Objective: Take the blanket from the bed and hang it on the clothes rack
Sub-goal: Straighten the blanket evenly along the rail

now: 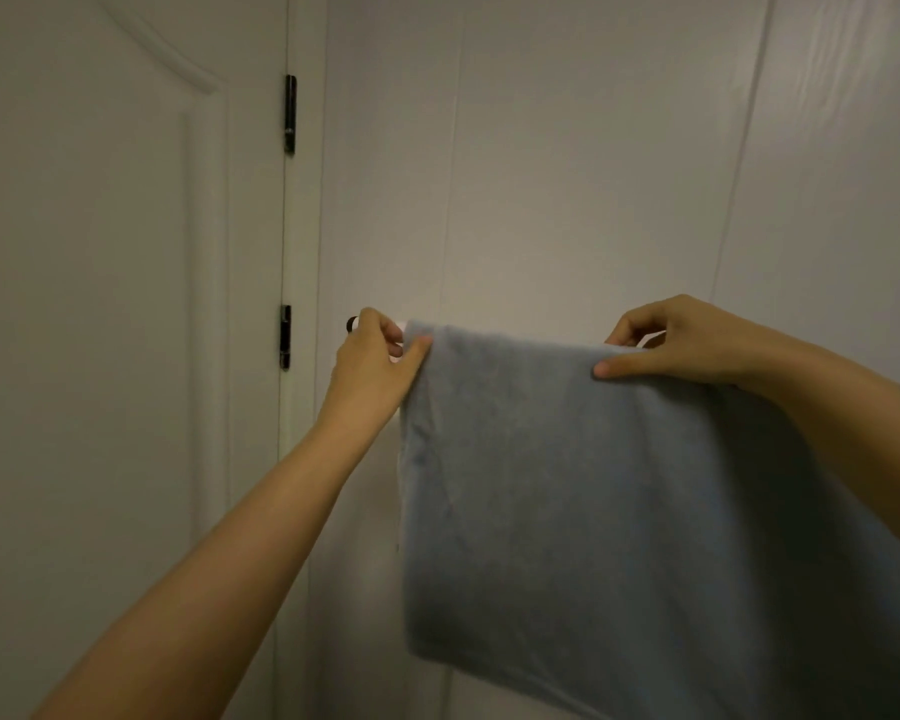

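A grey-blue fleece blanket (567, 491) hangs folded over a white horizontal rack bar (353, 323), of which only the dark left end cap and short white bits show. My left hand (372, 363) pinches the blanket's top left corner at the bar. My right hand (681, 340) pinches the top edge further right, thumb in front and fingers behind. The blanket drapes down in front of the wall and covers most of the bar.
A white panelled door (100, 304) with two black hinges (289, 114) stands at the left, right beside the bar's end. A pale wall (593, 174) with vertical seams lies behind the blanket.
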`<state>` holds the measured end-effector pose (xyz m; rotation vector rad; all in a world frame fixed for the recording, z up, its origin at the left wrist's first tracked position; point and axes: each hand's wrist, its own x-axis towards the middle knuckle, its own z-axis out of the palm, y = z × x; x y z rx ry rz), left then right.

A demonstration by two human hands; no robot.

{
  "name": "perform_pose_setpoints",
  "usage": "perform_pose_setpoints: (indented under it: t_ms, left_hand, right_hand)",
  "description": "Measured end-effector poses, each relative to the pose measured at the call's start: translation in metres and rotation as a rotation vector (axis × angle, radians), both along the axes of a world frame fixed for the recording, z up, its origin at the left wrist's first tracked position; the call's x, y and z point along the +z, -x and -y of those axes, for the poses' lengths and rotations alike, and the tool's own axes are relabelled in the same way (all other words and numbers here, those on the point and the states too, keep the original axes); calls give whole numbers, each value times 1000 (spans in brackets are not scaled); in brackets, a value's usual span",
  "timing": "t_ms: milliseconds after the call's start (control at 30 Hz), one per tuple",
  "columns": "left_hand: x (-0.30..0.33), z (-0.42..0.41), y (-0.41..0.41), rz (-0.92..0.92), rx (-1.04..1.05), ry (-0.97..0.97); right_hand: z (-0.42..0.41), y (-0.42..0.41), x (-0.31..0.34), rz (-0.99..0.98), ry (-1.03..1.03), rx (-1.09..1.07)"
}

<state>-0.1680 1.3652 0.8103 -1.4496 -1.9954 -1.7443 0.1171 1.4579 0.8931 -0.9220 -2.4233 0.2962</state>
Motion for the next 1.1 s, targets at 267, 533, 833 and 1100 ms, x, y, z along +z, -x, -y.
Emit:
perform_pose_setpoints:
  t_ms: [267,533,833,1100]
  left_hand:
    - [30,-7,11,-30,2,-163]
    - [46,-24,-39,-830,286,107]
    - [16,-49,-101,-825,248,58]
    - [23,-71,-259,-1053,-20,-117]
  right_hand:
    - [3,-3,4,-9,66,-82]
    - [15,9,-7,259,-254,-348]
    - [12,-119,-55,137,-663,-619]
    - [13,-289,-85,1,-605,-771]
